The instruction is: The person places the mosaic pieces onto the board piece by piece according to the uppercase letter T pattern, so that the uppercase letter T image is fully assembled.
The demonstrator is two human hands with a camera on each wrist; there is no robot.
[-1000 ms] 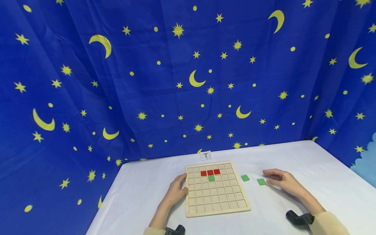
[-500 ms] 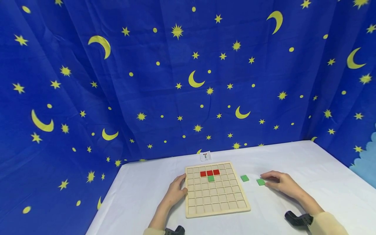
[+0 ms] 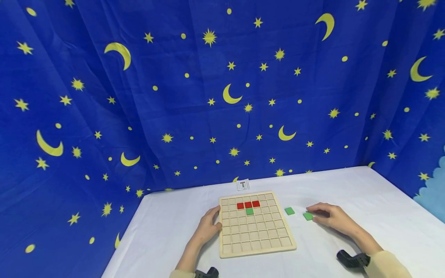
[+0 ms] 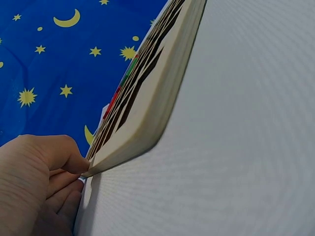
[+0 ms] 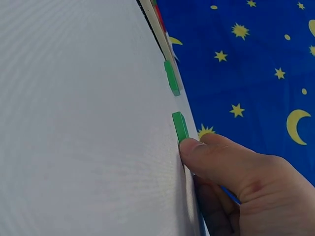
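A wooden grid board point(image 3: 257, 226) lies on the table, with three red tiles point(image 3: 248, 205) in a row and a green tile point(image 3: 249, 211) below the middle one. My left hand point(image 3: 206, 227) grips the board's left edge, thumb and fingers at its rim; the left wrist view shows the thumb point(image 4: 74, 160) against the frame. To the right of the board, my right hand point(image 3: 333, 218) pinches a loose green tile point(image 3: 307, 216) between thumb and fingertips, flat near the tabletop. In the right wrist view the thumb covers one end of that tile point(image 5: 179, 125).
A second loose green tile point(image 3: 290, 211) lies between the board and my right hand. Behind the board is a small card point(image 3: 243, 185) printed with a grid and a T shape. A blue curtain point(image 3: 194, 116) with stars and moons stands behind the white table point(image 3: 167, 216).
My right hand has moved slightly left and its fingers have closed in on the loose green tile, which has shifted a little toward me. My left hand stays at the board.
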